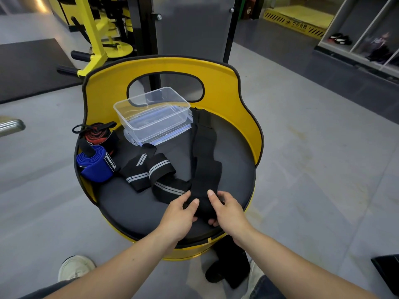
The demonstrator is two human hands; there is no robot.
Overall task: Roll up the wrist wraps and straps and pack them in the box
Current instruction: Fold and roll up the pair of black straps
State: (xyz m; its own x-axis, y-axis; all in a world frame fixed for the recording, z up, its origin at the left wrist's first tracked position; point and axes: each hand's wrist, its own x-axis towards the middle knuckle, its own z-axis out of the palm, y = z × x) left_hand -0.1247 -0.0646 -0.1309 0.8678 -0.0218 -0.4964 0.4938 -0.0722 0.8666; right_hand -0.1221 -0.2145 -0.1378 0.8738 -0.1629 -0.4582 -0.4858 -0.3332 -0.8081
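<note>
A long black strap lies stretched along the black seat cushion of a yellow barrel chair. My left hand and my right hand both pinch its near end, which is partly rolled between my fingers. Left of it lies an unrolled black wrist wrap with grey stripes. A rolled blue wrap and a rolled red-and-black wrap sit at the seat's left edge. The clear plastic box stands open and empty at the back, on its lid.
The chair's yellow backrest curves round the back and sides of the seat. A black item lies on the grey floor by my white shoes. Yellow gym equipment stands beyond the chair.
</note>
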